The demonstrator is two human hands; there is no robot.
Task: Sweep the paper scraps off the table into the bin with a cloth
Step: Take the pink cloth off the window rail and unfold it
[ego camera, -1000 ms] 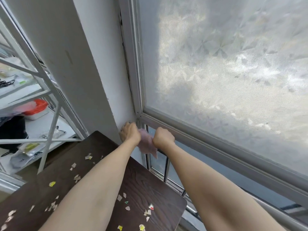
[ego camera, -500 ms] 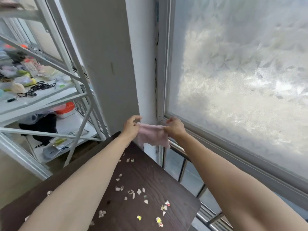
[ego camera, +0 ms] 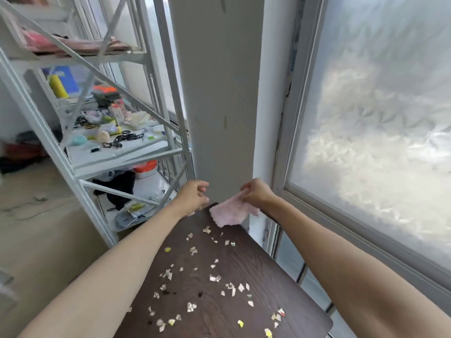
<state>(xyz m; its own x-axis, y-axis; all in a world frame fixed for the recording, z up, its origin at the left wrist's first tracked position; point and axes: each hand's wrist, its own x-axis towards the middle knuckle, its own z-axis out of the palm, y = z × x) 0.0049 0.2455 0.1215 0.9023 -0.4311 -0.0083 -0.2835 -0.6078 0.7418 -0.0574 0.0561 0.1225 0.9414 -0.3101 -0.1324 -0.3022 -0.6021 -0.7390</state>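
A pale pink cloth (ego camera: 230, 213) hangs from my right hand (ego camera: 256, 191), which grips its upper edge above the far corner of the dark wooden table (ego camera: 280, 276). The cloth's lower part rests on the tabletop. My left hand (ego camera: 192, 195) is a short way to the left of the cloth, fingers loosely apart and holding nothing. Several small white and yellow paper scraps (ego camera: 214, 278) lie scattered over the table between my forearms. No bin is in view.
A white metal shelf rack (ego camera: 80, 152) with clutter stands to the left of the table. A white pillar (ego camera: 219, 106) rises just behind the far corner. A frosted window (ego camera: 378, 130) and its frame run along the right side.
My left hand has let go of the cloth and moved left, leaving it in my right hand alone. The cloth has dropped onto the table corner. My view has tilted left and down.
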